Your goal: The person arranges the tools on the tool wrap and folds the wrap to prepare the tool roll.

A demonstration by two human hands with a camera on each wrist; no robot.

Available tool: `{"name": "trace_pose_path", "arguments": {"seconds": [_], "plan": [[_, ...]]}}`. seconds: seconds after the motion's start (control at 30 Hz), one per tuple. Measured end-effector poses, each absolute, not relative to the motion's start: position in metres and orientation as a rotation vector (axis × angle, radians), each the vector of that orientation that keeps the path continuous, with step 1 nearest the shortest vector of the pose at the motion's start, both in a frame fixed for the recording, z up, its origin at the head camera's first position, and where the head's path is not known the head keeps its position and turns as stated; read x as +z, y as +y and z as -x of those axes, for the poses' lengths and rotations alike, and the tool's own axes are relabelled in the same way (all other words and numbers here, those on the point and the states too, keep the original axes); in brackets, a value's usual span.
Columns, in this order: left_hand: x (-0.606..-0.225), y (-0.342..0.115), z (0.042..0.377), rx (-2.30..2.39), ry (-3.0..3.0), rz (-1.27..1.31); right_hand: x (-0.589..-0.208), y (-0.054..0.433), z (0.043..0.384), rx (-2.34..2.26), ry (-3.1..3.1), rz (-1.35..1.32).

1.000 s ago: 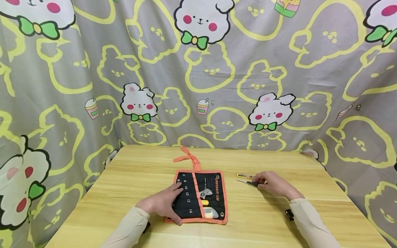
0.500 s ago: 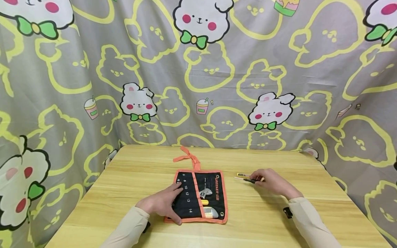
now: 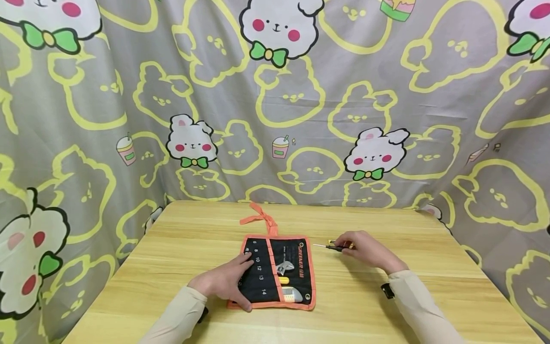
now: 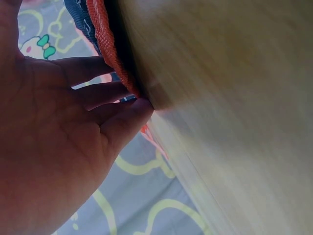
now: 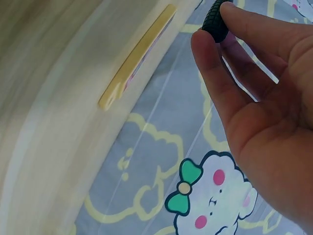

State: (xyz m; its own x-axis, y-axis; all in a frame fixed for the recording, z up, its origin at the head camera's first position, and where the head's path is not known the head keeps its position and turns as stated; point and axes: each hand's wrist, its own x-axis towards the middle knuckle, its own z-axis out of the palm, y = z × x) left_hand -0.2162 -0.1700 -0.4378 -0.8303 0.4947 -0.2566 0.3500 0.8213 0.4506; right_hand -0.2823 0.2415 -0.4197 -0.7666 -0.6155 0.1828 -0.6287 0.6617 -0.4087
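Note:
A black tool roll (image 3: 253,282) with orange edging and printed sizes lies unrolled on the table. My left hand (image 3: 225,280) rests on its left part, fingers spread and thumb at the near edge. In the left wrist view, the fingers (image 4: 105,93) lie along the orange border. My right hand (image 3: 365,248) pinches a slim screwdriver (image 3: 334,247) by its black handle, its thin shaft pointing left towards the roll's right edge. In the right wrist view, the ribbed handle (image 5: 215,22) sits between thumb and fingertips.
The roll's pockets hold an adjustable wrench (image 3: 285,268), a yellow-ended tool (image 3: 283,280) and a grey-and-yellow tool (image 3: 293,295). Orange ties (image 3: 262,217) trail behind it. A flat yellow case (image 5: 137,58) lies on the wooden table (image 3: 172,243) behind my right hand. A patterned curtain (image 3: 301,110) surrounds the table.
My right hand has moved left with the screwdriver, bringing its tip close to the roll's right edge and covering more of the yellow case. My left hand stays in place.

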Motion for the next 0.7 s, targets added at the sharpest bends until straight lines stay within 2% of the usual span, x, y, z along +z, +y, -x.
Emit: {"name": "trace_pose_path", "arguments": {"seconds": [0.7], "plan": [[-0.437, -0.170, 0.216, 0.565, 2.627, -0.621, -0.412, 0.189, 0.286, 0.736, -2.846, -1.128]]}}
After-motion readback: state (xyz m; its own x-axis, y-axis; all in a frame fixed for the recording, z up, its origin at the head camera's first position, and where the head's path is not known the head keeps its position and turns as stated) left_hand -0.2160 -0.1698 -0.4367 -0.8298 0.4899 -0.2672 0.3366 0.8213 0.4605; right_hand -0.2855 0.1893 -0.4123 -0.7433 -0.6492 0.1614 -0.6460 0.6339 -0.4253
